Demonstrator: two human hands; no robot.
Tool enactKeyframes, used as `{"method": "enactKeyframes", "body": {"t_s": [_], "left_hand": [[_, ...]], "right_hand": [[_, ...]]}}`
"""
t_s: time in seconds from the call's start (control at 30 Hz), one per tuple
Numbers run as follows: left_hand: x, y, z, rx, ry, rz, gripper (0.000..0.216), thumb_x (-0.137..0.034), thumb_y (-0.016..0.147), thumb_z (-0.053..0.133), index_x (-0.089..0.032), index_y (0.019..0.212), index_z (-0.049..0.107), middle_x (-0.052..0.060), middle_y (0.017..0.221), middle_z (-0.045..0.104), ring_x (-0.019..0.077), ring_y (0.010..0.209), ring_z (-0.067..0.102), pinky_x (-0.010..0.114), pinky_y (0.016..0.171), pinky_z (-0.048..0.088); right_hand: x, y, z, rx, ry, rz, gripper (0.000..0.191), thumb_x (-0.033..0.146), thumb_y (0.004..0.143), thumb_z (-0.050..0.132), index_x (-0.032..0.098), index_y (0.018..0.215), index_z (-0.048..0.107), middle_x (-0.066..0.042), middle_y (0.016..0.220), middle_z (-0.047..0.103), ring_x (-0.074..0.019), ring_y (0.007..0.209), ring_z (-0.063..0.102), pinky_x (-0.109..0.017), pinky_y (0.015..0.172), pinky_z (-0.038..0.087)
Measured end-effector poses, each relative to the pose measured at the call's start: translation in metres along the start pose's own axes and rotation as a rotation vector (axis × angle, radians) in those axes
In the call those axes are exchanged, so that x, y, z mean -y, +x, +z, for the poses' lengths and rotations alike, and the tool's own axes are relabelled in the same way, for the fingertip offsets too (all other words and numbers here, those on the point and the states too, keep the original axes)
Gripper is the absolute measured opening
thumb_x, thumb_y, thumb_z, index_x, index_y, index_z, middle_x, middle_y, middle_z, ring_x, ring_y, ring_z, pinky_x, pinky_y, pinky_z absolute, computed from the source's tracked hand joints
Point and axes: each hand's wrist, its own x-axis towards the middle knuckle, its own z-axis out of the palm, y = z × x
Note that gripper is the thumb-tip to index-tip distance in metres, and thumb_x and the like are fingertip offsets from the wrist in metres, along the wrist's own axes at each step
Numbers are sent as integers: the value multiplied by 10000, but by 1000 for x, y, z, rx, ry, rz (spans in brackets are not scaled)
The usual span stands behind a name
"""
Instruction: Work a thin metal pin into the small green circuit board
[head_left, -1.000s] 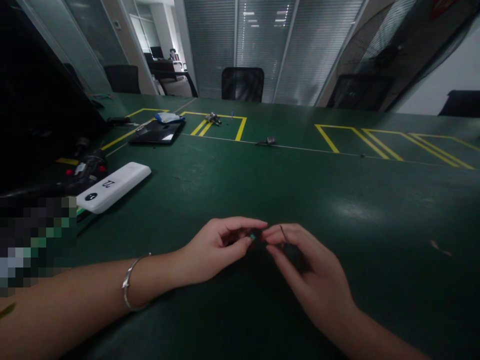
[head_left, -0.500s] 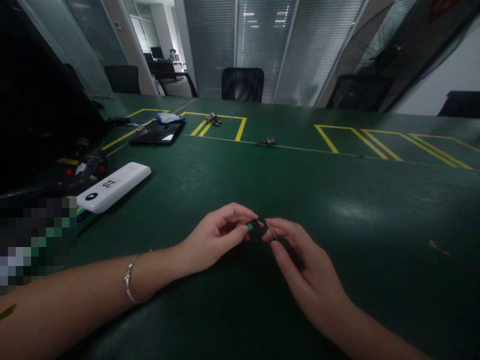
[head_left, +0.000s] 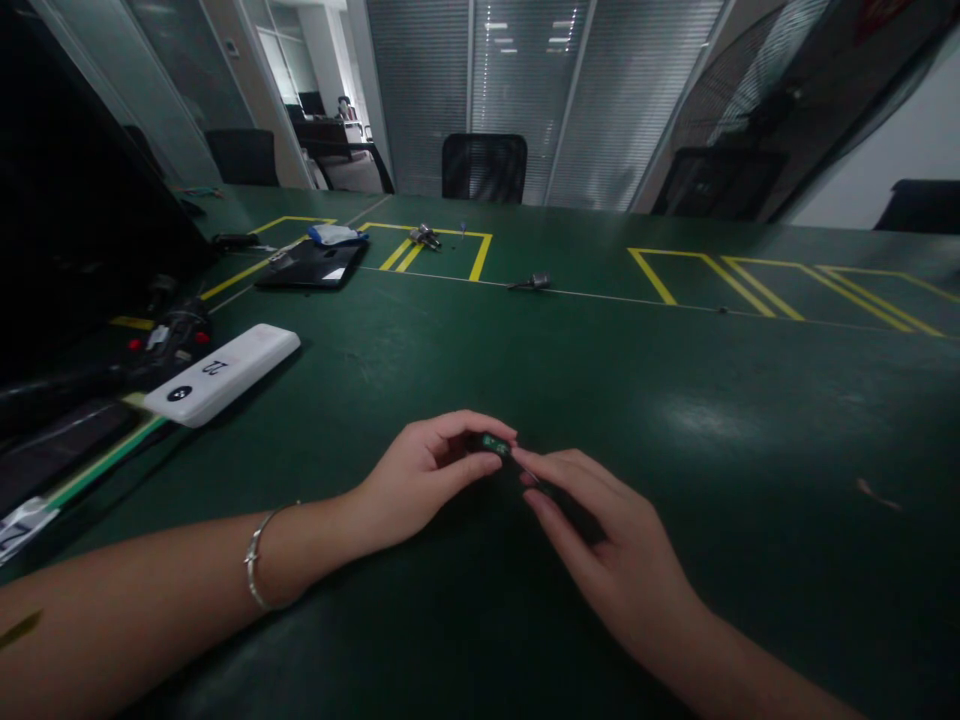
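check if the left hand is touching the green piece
Touching: the head view shows the left hand pinching the green piece between thumb and forefinger.

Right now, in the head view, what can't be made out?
All in the head view:
Small green-and-black part: partly covered by the fingers of the bare left hand; too small to identify.
Thin rod-like piece in the bare right hand: mostly hidden by that hand's fingers.
Whether the two touch: too small and dim.
White label with black marking: cut off by the left edge.
Dark grey cylindrical object: too far and small to identify.
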Motion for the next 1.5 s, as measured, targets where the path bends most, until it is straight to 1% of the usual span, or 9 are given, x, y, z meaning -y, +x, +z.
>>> {"method": "enactKeyframes", "body": {"t_s": [0.13,0.47,0.63,0.8,0.97,1.13,1.27,1.37,1.5], "left_hand": [[0,0,0,-31,-45,4,229,-142,899,604,-168,1124,639,58,1084,681,179,1008,635,322,910,498],[-1,0,0,-3,-21,5,197,-132,898,603,-161,1086,655,43,1035,674,161,959,638,287,871,504],[-3,2,1,16,-142,-71,188,-106,858,639,-135,1039,677,37,944,699,139,828,645,287,814,517],[-3,2,3,22,-256,-98,170,-104,841,660,-132,1005,697,34,904,711,137,804,651,287,804,519],[0,2,3,5,-262,-85,174,-103,853,655,-140,1019,693,23,900,704,123,802,642,265,794,512],[1,1,1,22,-179,-72,198,-102,860,656,-151,1049,690,25,963,703,118,848,638,254,814,503],[0,0,1,30,-217,-85,192,-92,853,662,-140,1037,686,24,931,704,105,790,638,240,760,515],[2,1,1,-27,-227,-90,194,-92,842,674,-131,1032,685,31,937,705,97,755,630,228,722,518],[7,2,2,-149,-231,-83,223,-99,815,716,-138,1031,681,51,1033,708,117,848,647,229,766,519]], "right_hand": [[0,0,-1,-11,-24,-1,369,150,918,531,280,1251,626,-48,1053,687,-178,924,680,-306,777,585],[-1,0,0,-2,-23,-13,356,128,915,539,274,1226,637,-37,1054,680,-158,933,673,-289,787,565],[0,1,0,-25,21,-23,342,132,911,542,280,1198,654,-42,1029,686,-166,919,679,-295,773,576],[0,-1,1,-36,44,-28,347,125,910,549,283,1203,650,-42,1018,681,-164,905,677,-290,756,575],[0,-1,1,-28,46,-18,361,122,910,549,285,1219,640,-34,1030,681,-157,907,675,-283,763,570],[-1,1,1,-10,49,2,328,137,914,546,280,1189,655,-30,1032,683,-158,919,673,-288,782,563],[-2,0,1,11,52,25,316,146,918,550,269,1193,645,-37,1033,674,-160,930,664,-292,785,557],[-3,-1,1,14,52,48,319,150,924,548,266,1210,628,-37,1039,672,-157,941,656,-294,795,549],[-5,-2,2,13,54,56,308,162,923,557,269,1203,628,-31,1019,675,-152,916,659,-284,778,547]]}}
